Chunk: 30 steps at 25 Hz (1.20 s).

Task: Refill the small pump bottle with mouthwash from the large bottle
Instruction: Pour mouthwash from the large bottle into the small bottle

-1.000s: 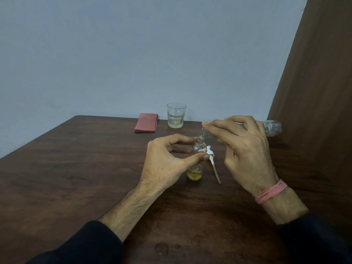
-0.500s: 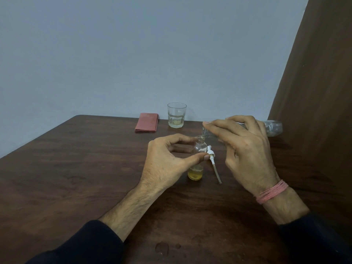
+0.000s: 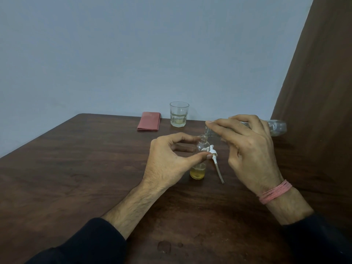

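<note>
A small clear bottle [image 3: 199, 170] stands upright on the dark wooden table [image 3: 76, 168], with yellow liquid in its bottom part. My left hand [image 3: 169, 161] holds it near the shoulder between thumb and curled fingers. My right hand [image 3: 249, 149] grips a large clear plastic bottle [image 3: 276, 127], tipped almost level, its mouth right above the small bottle's open neck. The white pump head with its dip tube [image 3: 216, 162] lies on the table just right of the small bottle.
A glass tumbler [image 3: 179, 114] with a little pale liquid stands at the table's far edge. A folded red cloth [image 3: 149, 121] lies left of it. A brown curtain [image 3: 320, 92] hangs at the right. Small wet drops [image 3: 164, 246] mark the near table surface.
Nothing has visibly moved; both hands keep their hold, with the large bottle still tipped over the small one.
</note>
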Available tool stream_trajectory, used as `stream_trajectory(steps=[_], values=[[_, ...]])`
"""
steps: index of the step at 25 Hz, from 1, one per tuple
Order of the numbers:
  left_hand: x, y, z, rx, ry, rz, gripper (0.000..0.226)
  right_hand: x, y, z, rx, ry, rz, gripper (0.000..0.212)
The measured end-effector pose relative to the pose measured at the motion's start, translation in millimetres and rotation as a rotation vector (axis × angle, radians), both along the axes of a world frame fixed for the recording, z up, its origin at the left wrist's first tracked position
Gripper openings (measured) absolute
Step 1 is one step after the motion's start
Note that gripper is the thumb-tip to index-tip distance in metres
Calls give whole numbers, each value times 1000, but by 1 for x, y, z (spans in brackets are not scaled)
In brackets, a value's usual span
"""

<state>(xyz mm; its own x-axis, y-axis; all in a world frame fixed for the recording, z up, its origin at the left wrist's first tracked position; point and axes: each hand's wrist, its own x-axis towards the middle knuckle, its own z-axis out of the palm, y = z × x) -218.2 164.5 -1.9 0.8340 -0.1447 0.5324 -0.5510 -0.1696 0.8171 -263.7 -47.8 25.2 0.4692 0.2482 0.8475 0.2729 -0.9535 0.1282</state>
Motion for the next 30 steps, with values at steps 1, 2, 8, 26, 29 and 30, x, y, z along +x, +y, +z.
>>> stream_trajectory(steps=[1, 2, 8, 26, 29, 30], values=[[0, 0, 0, 0, 0, 0, 47, 0, 0, 0, 1, 1, -1, 73], [0, 0, 0, 0, 0, -1, 47, 0, 0, 0, 0, 0, -2, 73], [1, -1, 0, 6, -1, -8, 47, 1, 0, 0, 3, -4, 1, 74], [-1, 0, 0, -10, -12, -31, 42, -1, 0, -1, 19, 8, 4, 74], [-2, 0, 0, -18, -7, -28, 43, -1, 0, -1, 17, 9, 6, 73], [-1, 0, 0, -18, -4, -26, 43, -1, 0, -1, 18, 8, 6, 73]])
